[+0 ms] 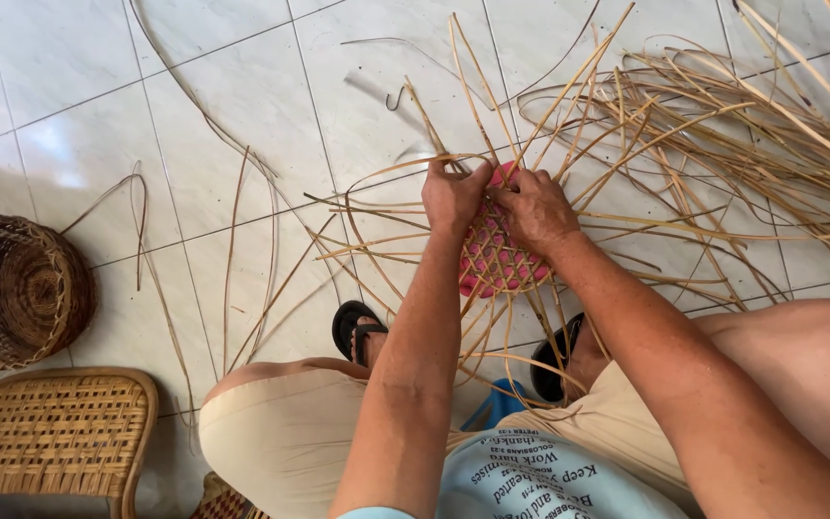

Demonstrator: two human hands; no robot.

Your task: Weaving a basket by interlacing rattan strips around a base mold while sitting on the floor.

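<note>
left hand (451, 195) pinching cane strips (492, 255) | right hand (533, 207) gripping same weave | pink form (480, 274) beneath both hands

I see a floor (69, 77) of pale glossy tiles with grey grout, bright with reflected daylight at upper left. A round woven basket (16, 288) lies on its side at left, a cane seat (55, 437) just below it.
</note>
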